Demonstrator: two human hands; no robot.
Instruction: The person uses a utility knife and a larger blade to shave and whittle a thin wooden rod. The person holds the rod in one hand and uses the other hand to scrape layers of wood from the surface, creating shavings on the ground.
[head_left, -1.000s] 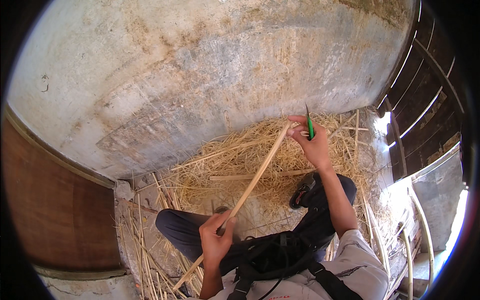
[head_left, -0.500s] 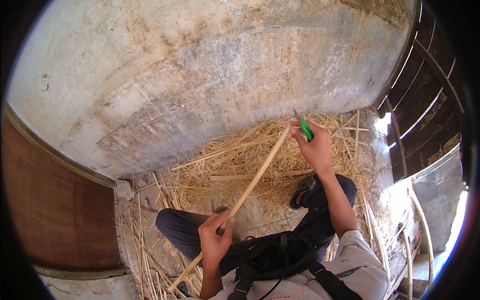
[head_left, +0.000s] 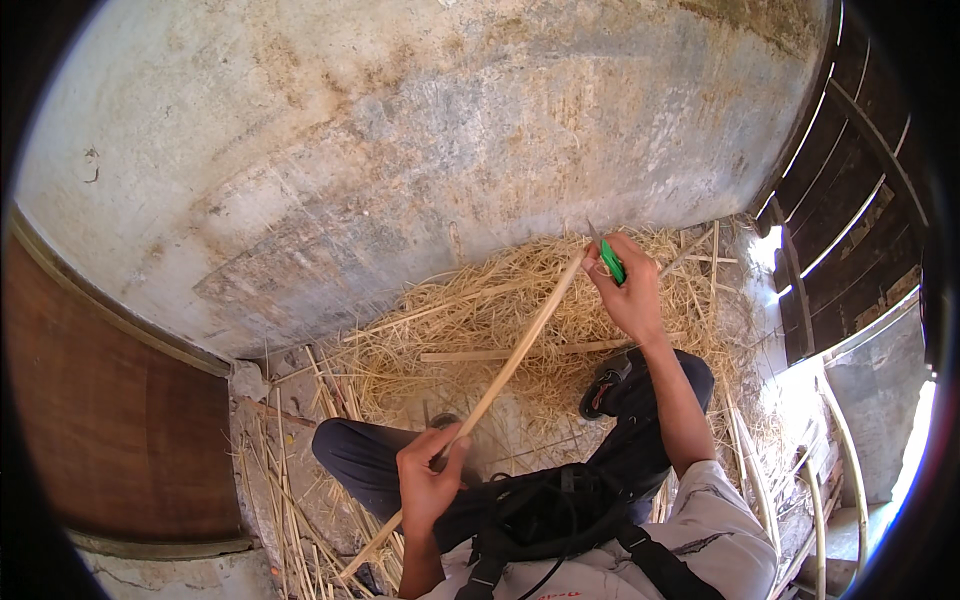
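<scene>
A long pale strip (head_left: 515, 360), bamboo or wood, slants across my lap from the lower left up to the right. My left hand (head_left: 430, 478) is closed around its lower part, and the tail end sticks out below that hand. In my right hand (head_left: 630, 285) is a green-handled utility knife (head_left: 612, 262) with its blade pointing up and away. The strip's far end reaches the fingers of my right hand, close beside the knife; whether those fingers also pinch the strip I cannot tell.
A heap of curly shavings (head_left: 480, 310) lies against the stained wall (head_left: 430, 150), with a flat strip (head_left: 530, 350) across it. Several thin strips (head_left: 285, 490) lie on the floor at left, near a brown wooden panel (head_left: 120, 410). Dark slatted boards (head_left: 850, 200) stand at right.
Hardly anything differs. The knife and my right hand have shifted very slightly at the strip's far end; my left hand keeps its place.
</scene>
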